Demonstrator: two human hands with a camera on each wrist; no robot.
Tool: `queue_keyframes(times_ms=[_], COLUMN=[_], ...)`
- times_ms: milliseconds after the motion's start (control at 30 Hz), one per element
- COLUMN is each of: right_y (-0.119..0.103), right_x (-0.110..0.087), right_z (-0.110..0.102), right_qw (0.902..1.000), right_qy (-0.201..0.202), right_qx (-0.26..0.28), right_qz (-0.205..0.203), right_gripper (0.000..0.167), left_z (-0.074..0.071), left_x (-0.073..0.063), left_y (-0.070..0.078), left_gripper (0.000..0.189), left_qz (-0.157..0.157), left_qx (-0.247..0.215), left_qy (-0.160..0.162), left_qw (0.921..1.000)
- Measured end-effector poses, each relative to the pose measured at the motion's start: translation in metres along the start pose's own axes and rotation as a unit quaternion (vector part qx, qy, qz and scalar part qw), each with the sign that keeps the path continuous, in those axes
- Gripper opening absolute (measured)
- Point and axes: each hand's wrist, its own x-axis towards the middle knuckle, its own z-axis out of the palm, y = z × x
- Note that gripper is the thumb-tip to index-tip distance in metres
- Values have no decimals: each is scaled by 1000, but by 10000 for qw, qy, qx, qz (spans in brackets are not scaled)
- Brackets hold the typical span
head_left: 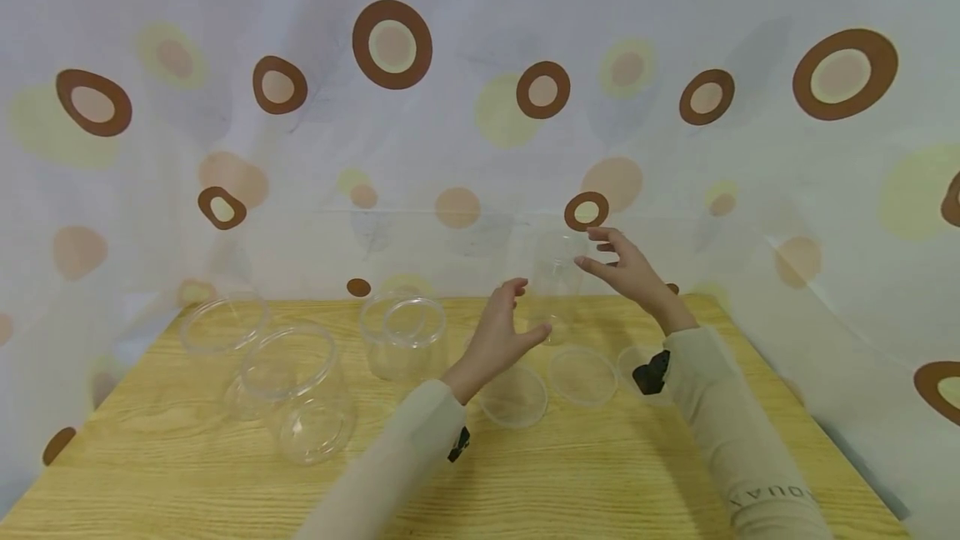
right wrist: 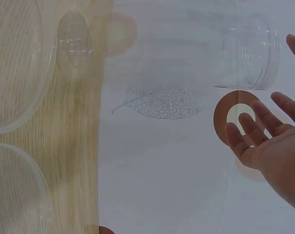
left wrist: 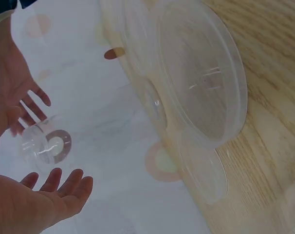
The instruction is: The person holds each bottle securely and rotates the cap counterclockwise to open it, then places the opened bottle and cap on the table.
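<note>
A tall clear plastic jar (head_left: 557,286) stands upright at the back of the table, its rim (right wrist: 270,51) uppermost. My right hand (head_left: 636,275) is beside the jar's top on the right, fingers spread and loosely bent. In the right wrist view, a gap shows between that hand (right wrist: 279,146) and the rim. My left hand (head_left: 497,338) is at the jar's left, lower down, with thumb and fingers apart and nothing held. Clear round lids, one left (head_left: 513,397), one in the middle (head_left: 583,376) and one right (head_left: 633,367), lie in front of the jar.
Several clear, wide-mouthed jars stand on the left, including a front one (head_left: 300,390), a middle one (head_left: 408,340) and a far-left one (head_left: 225,325). The wooden table (head_left: 172,473) backs onto a hanging patterned cloth (head_left: 465,148). Their transparency makes some outlines hard to separate.
</note>
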Motion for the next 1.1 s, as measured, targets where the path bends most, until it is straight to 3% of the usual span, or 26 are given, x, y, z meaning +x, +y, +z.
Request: queue_keyframes(times_ms=[200,500,833,1100], right_y=[-9,-27,-19,8], right_x=[-1,-8,-1,15], right_z=[3,5,9,14], right_qw=[9991,9983,9974,9964], right_qy=[-134,-181,-215,-176], right_qx=[381,546,681,821], right_qz=[95,78,77,-115], right_gripper=[69,66,68,71], left_z=[6,11,21,31], left_x=[20,44,51,56], left_y=[-11,-31,-39,-35], left_gripper=[72,73,78,78], left_qz=[-146,-255,-559,-612], left_qx=[121,-187,-505,-558], left_qy=[209,363,103,28], left_qw=[9996,9988,9971,9966])
